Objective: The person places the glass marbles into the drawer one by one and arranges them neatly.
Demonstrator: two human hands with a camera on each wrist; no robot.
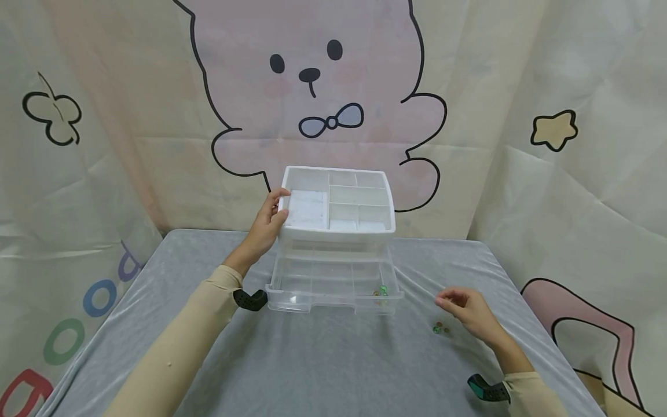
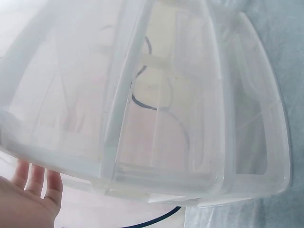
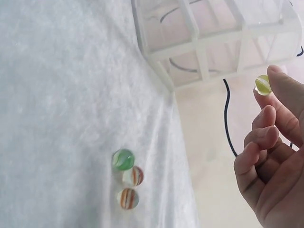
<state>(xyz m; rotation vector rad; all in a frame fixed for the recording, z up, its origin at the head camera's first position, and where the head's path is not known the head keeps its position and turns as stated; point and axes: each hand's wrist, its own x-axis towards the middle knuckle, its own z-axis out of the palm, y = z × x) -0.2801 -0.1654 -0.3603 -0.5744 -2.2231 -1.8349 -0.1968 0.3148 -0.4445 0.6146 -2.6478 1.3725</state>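
Note:
My left hand (image 1: 262, 231) holds the left edge of a small white drawer organizer (image 1: 337, 231), whose divided top tray faces me. In the left wrist view its fingers (image 2: 53, 184) touch the rim of the clear plastic frame. Below the top, a clear drawer (image 1: 312, 305) is pulled out toward me, with a few marbles (image 1: 383, 291) at its right side. My right hand (image 1: 473, 315) is raised to the right of the drawer. Between thumb and index finger it pinches a yellow-green marble (image 3: 262, 85), seen in the right wrist view.
Below my right hand, a green marble (image 3: 124, 159) and two orange-striped marbles, one of them nearer the camera (image 3: 128, 198), lie on the grey cloth (image 1: 323, 365). A printed curtain (image 1: 469, 116) hangs behind the table. Both wrists wear black devices.

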